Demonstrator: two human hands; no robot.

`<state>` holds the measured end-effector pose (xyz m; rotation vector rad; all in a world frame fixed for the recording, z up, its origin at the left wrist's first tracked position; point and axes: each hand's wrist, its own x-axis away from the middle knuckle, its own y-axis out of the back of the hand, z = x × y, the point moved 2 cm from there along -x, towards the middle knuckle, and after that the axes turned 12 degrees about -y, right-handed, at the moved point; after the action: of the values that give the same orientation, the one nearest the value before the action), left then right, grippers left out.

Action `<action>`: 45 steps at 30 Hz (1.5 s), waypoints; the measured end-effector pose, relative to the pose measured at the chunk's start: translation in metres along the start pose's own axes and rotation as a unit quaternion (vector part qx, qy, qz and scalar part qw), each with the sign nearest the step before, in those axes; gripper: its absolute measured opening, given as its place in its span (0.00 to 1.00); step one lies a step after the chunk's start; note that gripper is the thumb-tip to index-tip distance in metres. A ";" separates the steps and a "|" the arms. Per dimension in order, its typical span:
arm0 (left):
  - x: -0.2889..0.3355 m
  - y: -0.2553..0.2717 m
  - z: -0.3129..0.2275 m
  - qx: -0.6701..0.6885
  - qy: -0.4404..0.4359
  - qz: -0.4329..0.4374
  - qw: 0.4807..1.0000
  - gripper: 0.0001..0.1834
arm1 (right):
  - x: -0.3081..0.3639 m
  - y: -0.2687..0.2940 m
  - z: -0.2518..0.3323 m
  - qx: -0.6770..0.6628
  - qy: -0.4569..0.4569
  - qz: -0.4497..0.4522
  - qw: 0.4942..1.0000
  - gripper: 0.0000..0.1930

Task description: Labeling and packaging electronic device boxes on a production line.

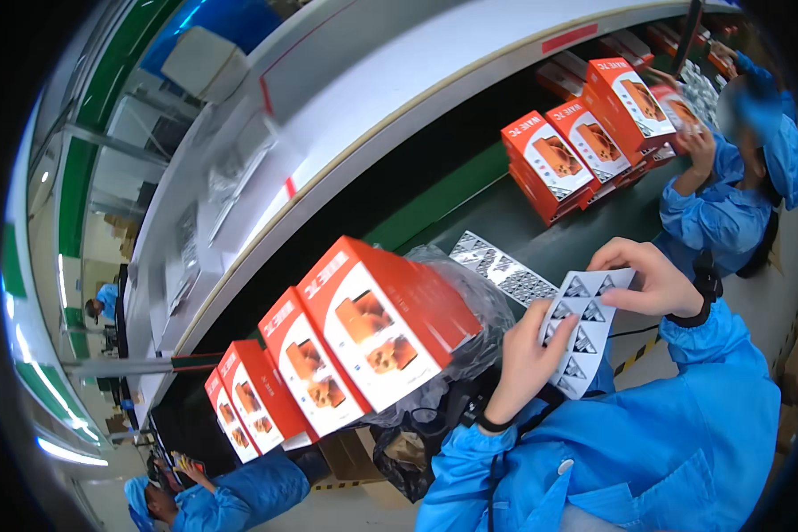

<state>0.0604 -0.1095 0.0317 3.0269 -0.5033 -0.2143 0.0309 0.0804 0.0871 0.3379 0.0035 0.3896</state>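
Note:
A white sheet of stickers (578,365) with dark triangular patterns is held up in front of my chest. My left hand (528,359) grips its left edge, the thumb lying across the face. At the upper right edge, my right hand (654,282) has its fingers closed on the same sheet, the tips near one triangle. Whether a sticker is lifted there, I cannot tell. Just beyond my hands, a second patterned sheet (504,270) lies on the dark work surface. To the left stands a row of red and white phone boxes (372,324).
Crumpled clear plastic (483,306) sits behind the nearest boxes. More red boxes (554,164) are stacked farther along the dark surface (470,208), beside a co-worker in blue (727,199). A long white shelf (363,97) runs above. Another person in blue (239,492) is at lower left.

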 end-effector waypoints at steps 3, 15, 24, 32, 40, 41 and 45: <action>0.035 0.033 -0.034 0.038 -0.071 -0.078 0.994 0.10 | -0.014 -0.035 0.032 -0.087 -0.079 0.072 0.990 0.15; 0.129 0.131 -0.062 -0.062 -0.184 -0.279 0.941 0.06 | -0.022 -0.176 0.120 0.231 0.289 -0.080 0.926 0.13; 0.171 0.157 -0.055 -0.039 -0.164 -0.235 0.957 0.06 | -0.010 -0.225 0.122 0.067 0.139 0.039 0.987 0.09; 0.168 0.156 -0.061 -0.128 -0.194 -0.197 0.952 0.09 | -0.022 -0.217 0.118 0.018 0.055 0.111 0.992 0.07; 0.197 0.166 -0.045 -0.251 -0.071 -0.340 0.904 0.14 | -0.075 -0.190 0.144 0.125 0.014 0.253 0.959 0.04; 0.201 0.167 -0.042 -0.211 -0.061 -0.379 0.899 0.12 | -0.088 -0.189 0.140 0.132 -0.001 0.244 0.961 0.04; 0.197 0.162 -0.043 -0.174 -0.093 -0.411 0.890 0.13 | -0.110 -0.190 0.124 0.192 -0.040 0.277 0.941 0.05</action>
<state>0.2002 -0.3249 0.0631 2.6632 0.7653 -0.5593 0.0079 -0.1666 0.1362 0.7464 -0.0983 0.9397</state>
